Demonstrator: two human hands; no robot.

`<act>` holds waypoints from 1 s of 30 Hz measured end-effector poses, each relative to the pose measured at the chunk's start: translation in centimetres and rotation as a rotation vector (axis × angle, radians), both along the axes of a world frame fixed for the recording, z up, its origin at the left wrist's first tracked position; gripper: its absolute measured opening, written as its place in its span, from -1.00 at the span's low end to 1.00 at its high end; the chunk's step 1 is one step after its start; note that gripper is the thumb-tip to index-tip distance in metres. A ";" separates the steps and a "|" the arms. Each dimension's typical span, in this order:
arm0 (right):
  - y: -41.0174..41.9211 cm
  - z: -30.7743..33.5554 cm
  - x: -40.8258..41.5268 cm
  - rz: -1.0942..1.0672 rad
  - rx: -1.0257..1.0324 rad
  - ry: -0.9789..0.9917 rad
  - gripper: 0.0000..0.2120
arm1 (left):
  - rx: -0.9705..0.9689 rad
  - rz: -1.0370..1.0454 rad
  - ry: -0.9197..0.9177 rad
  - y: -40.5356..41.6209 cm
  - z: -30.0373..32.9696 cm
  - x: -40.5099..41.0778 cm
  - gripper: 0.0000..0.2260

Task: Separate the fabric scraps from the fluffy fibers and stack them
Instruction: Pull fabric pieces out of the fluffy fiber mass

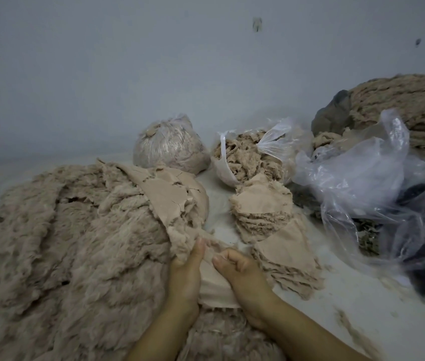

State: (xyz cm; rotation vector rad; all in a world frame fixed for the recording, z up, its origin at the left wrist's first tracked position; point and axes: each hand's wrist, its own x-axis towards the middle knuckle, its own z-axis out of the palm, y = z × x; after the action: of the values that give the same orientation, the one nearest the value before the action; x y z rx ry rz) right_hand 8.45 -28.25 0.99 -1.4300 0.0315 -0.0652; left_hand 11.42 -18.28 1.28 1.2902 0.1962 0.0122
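A white surface (pixel 357 295) carries fluffy fibers (pixel 63 230), scrap stacks (pixel 263 212) and bags (pixel 362 173).

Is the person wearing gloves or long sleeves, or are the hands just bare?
No gloves. The left hand and the right hand are both bare, and so are both forearms down to the bottom edge of the picture; no sleeve shows. There are no rings, watch or bracelets on the parts in view. The fingernails are short and unpainted.
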 end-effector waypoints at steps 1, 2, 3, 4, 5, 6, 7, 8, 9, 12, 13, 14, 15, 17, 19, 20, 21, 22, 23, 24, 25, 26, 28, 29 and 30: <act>0.0 0.0 -0.1 -0.005 0.007 0.007 -0.72 | -0.051 0.021 0.017 0.1 0.2 0.2 -0.73; -0.1 0.0 -0.1 -0.014 0.012 0.008 -0.71 | -0.106 0.040 0.035 0.4 0.3 0.5 -0.73; -0.3 0.0 -0.3 -0.028 0.012 0.004 -0.70 | -0.171 0.054 0.059 0.7 0.4 0.8 -0.73; -0.4 0.1 -0.3 -0.045 0.009 -0.002 -0.69 | -0.221 0.064 0.068 1.0 0.5 1.0 -0.73; -0.6 0.1 -0.5 -0.062 0.020 -0.004 -0.70 | -0.234 0.075 0.057 1.2 0.5 1.0 -0.73; -0.8 0.1 -0.5 -0.078 0.047 -0.003 -0.72 | -0.205 0.077 0.029 1.4 0.4 1.0 -0.72; -1.1 0.3 -0.5 -0.094 0.075 -0.003 -0.76 | -0.148 0.072 -0.001 1.4 0.2 0.9 -0.71; -1.3 0.4 -0.5 -0.106 0.097 -0.004 -0.78 | -0.090 0.050 -0.027 1.3 0.1 0.7 -0.67; -1.5 0.4 -0.5 -0.117 0.105 -0.003 -0.80 | -0.034 0.016 -0.048 1.2 0.2 0.4 -0.61; -1.8 0.5 -0.3 -0.106 0.077 -0.015 -0.79 | 0.065 -0.170 -0.089 1.1 0.6 -0.2 -0.49; -1.8 0.4 -0.2 -0.087 0.059 -0.008 -0.78 | 0.064 -0.248 -0.088 1.0 0.7 -0.3 -0.53; -1.8 0.4 -0.2 -0.063 0.049 0.003 -0.78 | 0.064 -0.314 -0.090 0.9 0.8 -0.5 -0.61; -1.8 0.3 -0.2 -0.032 0.062 0.018 -0.80 | 0.066 -0.342 -0.101 0.8 0.8 -0.5 -0.67; -2.0 0.3 -0.3 0.059 0.156 0.061 -0.81 | 0.029 -0.279 -0.106 0.6 0.8 -0.5 -0.77; -2.2 0.4 -0.3 0.149 0.197 0.105 -0.65 | -0.022 -0.174 -0.099 0.8 0.8 -0.2 -0.84; -2.3 0.5 -0.3 0.164 0.213 0.137 -0.60 | -0.038 -0.138 -0.086 0.9 0.8 -0.1 -0.83; -2.3 0.3 -0.2 0.149 0.231 0.162 -0.57 | -0.041 -0.107 -0.076 1.0 0.7 0.0 -0.81; -2.3 0.1 0.0 0.113 0.255 0.177 -0.60 | -0.036 -0.077 -0.065 1.0 0.7 0.0 -0.79; -2.4 -0.2 0.2 0.069 0.265 0.179 -0.66 | -0.030 -0.058 -0.060 0.9 0.6 0.0 -0.78; -2.6 -0.3 0.4 0.037 0.259 0.176 -0.71 | -0.022 -0.060 -0.074 0.9 0.6 -0.1 -0.79; -2.7 -0.4 0.4 0.032 0.235 0.162 -0.74 | -0.007 -0.088 -0.105 0.8 0.6 -0.2 -0.80; -2.8 -0.1 0.3 0.050 0.204 0.140 -0.76 | 0.021 -0.139 -0.143 0.8 0.6 -0.4 -0.81; -2.9 0.3 0.0 0.078 0.068 0.082 -0.75 | 0.113 -0.285 -0.209 0.8 0.7 -0.5 -0.77; -2.9 0.4 -0.1 0.057 -0.017 0.044 -0.74 | 0.139 -0.344 -0.224 0.8 0.8 -0.7 -0.77; -2.8 0.4 -0.1 0.019 -0.071 -0.008 -0.76 | 0.139 -0.369 -0.218 0.8 0.7 -0.8 -0.78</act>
State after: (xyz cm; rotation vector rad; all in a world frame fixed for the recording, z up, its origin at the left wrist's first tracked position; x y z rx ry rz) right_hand 8.39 -31.09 1.40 -1.5003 0.0092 -0.0573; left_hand 10.59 -17.48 2.03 1.4370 -0.2344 -0.1499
